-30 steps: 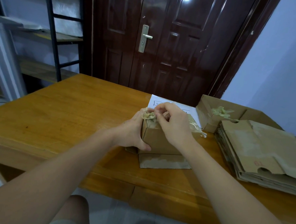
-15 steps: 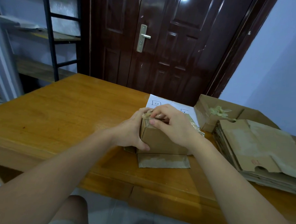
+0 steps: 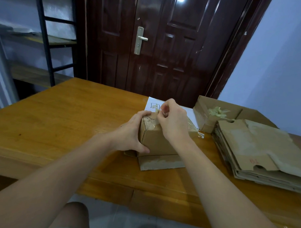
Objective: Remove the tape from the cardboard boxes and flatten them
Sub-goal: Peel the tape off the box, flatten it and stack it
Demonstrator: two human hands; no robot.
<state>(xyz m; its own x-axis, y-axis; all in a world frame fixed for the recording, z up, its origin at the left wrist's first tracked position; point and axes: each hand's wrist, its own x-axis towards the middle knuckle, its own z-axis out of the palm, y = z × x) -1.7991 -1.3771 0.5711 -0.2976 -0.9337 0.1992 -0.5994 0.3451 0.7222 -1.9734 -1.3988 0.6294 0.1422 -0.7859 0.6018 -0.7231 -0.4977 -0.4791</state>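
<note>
Near the middle of the frame, a small cardboard box (image 3: 160, 141) sits on the wooden worktop (image 3: 64, 114). One bottom flap (image 3: 160, 162) sticks out flat toward the lower edge. The left hand (image 3: 131, 133) grips the left side of the box, with its thumb low on the front and its fingers curled over the top edge. The right hand (image 3: 173, 120) is over the top of the box. Its thumb and fingertips pinch a bit of clear tape (image 3: 157, 111) and hold it up off the top left corner. More shiny tape lies across the top of the box, and a torn end (image 3: 200, 134) hangs off the right side.

Just behind the box lies a white sheet of paper (image 3: 152, 103) with some drawn shapes on it. At the right of the frame, a pile of flattened boxes (image 3: 257, 151) rests on the worktop. Behind that pile is an open box (image 3: 205, 121) with a ball of pulled-off tape (image 3: 216, 111) inside it.

At the top of the frame is a dark brown door (image 3: 165, 46) with a silver handle (image 3: 140, 40). At the upper left stands a black metal shelf (image 3: 46, 42).
</note>
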